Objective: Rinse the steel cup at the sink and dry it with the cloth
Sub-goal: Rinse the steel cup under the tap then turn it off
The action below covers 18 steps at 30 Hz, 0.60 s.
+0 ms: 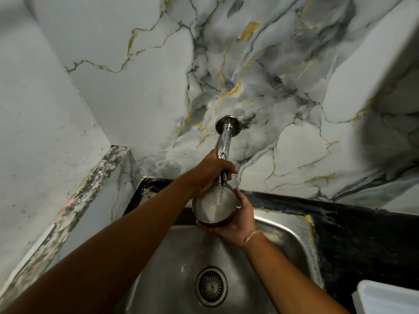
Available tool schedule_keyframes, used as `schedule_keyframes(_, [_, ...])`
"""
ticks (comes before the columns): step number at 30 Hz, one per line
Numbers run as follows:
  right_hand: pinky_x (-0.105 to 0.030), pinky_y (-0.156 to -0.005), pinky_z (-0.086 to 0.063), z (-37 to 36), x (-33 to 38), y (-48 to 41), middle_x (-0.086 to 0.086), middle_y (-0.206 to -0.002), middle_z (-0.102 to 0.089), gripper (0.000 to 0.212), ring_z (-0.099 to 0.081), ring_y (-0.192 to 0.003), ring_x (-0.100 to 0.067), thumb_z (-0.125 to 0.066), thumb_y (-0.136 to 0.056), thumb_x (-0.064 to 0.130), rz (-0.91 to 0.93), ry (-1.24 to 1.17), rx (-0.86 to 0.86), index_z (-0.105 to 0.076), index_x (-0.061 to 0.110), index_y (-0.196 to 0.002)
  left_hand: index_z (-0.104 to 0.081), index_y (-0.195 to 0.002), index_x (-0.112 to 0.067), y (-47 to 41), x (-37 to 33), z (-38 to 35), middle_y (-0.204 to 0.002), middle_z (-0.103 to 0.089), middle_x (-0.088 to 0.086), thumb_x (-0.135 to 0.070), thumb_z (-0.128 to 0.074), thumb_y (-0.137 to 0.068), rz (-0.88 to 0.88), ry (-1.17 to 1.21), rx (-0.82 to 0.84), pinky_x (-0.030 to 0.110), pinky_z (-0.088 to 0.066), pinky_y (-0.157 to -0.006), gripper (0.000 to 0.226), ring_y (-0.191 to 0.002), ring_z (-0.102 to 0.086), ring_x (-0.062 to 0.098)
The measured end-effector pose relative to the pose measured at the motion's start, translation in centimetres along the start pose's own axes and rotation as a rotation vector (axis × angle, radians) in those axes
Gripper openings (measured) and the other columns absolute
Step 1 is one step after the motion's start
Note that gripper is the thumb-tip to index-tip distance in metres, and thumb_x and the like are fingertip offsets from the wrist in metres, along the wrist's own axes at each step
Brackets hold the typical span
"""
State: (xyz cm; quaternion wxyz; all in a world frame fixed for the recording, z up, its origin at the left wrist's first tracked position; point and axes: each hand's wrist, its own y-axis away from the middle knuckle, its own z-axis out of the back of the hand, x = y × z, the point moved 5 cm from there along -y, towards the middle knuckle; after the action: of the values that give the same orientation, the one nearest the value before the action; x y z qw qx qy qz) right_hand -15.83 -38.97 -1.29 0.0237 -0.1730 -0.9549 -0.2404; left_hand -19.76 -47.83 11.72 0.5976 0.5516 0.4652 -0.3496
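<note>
The steel cup [213,206] is held upright over the steel sink [283,225], directly under the chrome wall tap [224,139]. A thin stream of water runs from the spout into the cup. My right hand [235,220] cradles the cup from below and from the right side. My left hand [212,169] is closed around the lower end of the tap, just above the cup. No cloth is in view.
The sink's drain strainer [212,285] lies below the cup. A black counter [351,234] runs to the right of the basin, with a white container's corner [390,298] at the lower right. Marbled wall tiles [140,87] rise behind the tap.
</note>
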Motion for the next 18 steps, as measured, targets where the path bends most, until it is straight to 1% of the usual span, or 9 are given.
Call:
schedule_keyframes(2, [-0.078,-0.111,-0.025,-0.1,-0.5,-0.1,-0.023,-0.141,-0.060,0.070,-0.047,-0.134,-0.050,-0.073,-0.072,0.060,-0.046,0.039,0.027,-0.069,0.018,-0.128,-0.045,-0.106,-0.014,0.0,0.0,-0.1,-0.079,-0.056,0.012,-0.006,-0.067,-0.059,-0.004,0.027,0.006,0.047,-0.045,-0.082,0.053,-0.063,-0.057,0.019])
schedule_keyframes(3, [-0.082,-0.109,-0.024,0.0,-0.9,-0.1,-0.023,-0.144,-0.057,0.070,-0.046,-0.134,-0.053,-0.073,-0.074,0.059,-0.073,0.046,0.045,-0.067,0.018,-0.130,-0.045,-0.107,-0.014,0.0,0.1,-0.1,-0.081,-0.056,0.013,-0.006,-0.066,-0.059,-0.001,0.031,0.015,0.047,-0.045,-0.082,0.053,-0.064,-0.056,0.020])
schedule_keyframes(4, [-0.083,-0.107,-0.026,0.3,-1.3,-0.1,-0.025,-0.143,-0.057,0.068,-0.048,-0.132,-0.055,-0.075,-0.074,0.057,-0.097,0.045,0.059,-0.068,0.017,-0.129,-0.044,-0.110,-0.014,0.0,0.1,0.0,-0.084,-0.056,0.015,-0.006,-0.066,-0.060,0.003,0.028,0.026,0.047,-0.045,-0.082,0.055,-0.066,-0.056,0.020])
schedule_keyframes(7, [-0.078,-0.098,-0.040,2.1,-2.0,0.3,-0.032,-0.126,-0.066,0.062,-0.060,-0.115,-0.057,-0.080,-0.071,0.050,-0.125,0.033,0.017,-0.074,0.009,-0.116,-0.039,-0.124,-0.010,0.0,0.1,0.1,-0.090,-0.055,0.018,-0.006,-0.065,-0.062,0.013,0.017,0.050,0.046,-0.045,-0.083,0.067,-0.069,-0.056,0.020])
schedule_keyframes(10, [-0.075,-0.098,-0.042,4.1,-1.1,1.1,-0.029,-0.128,-0.067,0.063,-0.062,-0.114,-0.055,-0.080,-0.070,0.050,-0.101,0.058,-0.047,-0.073,0.013,-0.120,-0.037,-0.127,-0.009,-0.1,0.1,0.1,-0.086,-0.055,0.016,-0.005,-0.065,-0.062,0.015,0.029,0.060,0.046,-0.045,-0.082,0.071,-0.068,-0.056,0.020])
schedule_keyframes(12, [-0.075,-0.100,-0.041,4.8,0.5,1.4,-0.026,-0.130,-0.067,0.063,-0.061,-0.116,-0.054,-0.077,-0.071,0.050,-0.056,0.077,-0.083,-0.071,0.016,-0.123,-0.039,-0.123,-0.011,-0.1,0.1,0.1,-0.084,-0.057,0.015,-0.005,-0.065,-0.061,0.014,0.037,0.062,0.047,-0.044,-0.083,0.067,-0.069,-0.056,0.020])
schedule_keyframes(15, [-0.075,-0.103,-0.040,4.5,3.0,1.3,-0.024,-0.130,-0.068,0.062,-0.061,-0.119,-0.053,-0.074,-0.071,0.052,0.003,0.109,-0.135,-0.072,0.016,-0.122,-0.044,-0.111,-0.016,-0.2,0.3,0.1,-0.081,-0.056,0.013,-0.004,-0.065,-0.061,0.004,0.054,0.063,0.047,-0.044,-0.084,0.056,-0.069,-0.056,0.021])
schedule_keyframes(17, [-0.075,-0.103,-0.040,3.1,3.7,0.8,-0.024,-0.129,-0.069,0.058,-0.060,-0.120,-0.051,-0.072,-0.073,0.052,0.014,0.119,-0.115,-0.074,0.016,-0.119,-0.045,-0.106,-0.017,-0.3,0.3,0.1,-0.080,-0.055,0.013,-0.003,-0.065,-0.060,0.004,0.067,0.060,0.045,-0.046,-0.080,0.053,-0.067,-0.056,0.020])
schedule_keyframes(18, [-0.074,-0.104,-0.039,2.3,3.7,0.5,-0.023,-0.130,-0.068,0.058,-0.058,-0.123,-0.050,-0.071,-0.074,0.053,-0.001,0.124,-0.090,-0.074,0.017,-0.119,-0.045,-0.104,-0.017,-0.3,0.2,0.1,-0.078,-0.054,0.013,-0.002,-0.065,-0.059,0.002,0.070,0.058,0.043,-0.047,-0.076,0.052,-0.065,-0.056,0.020])
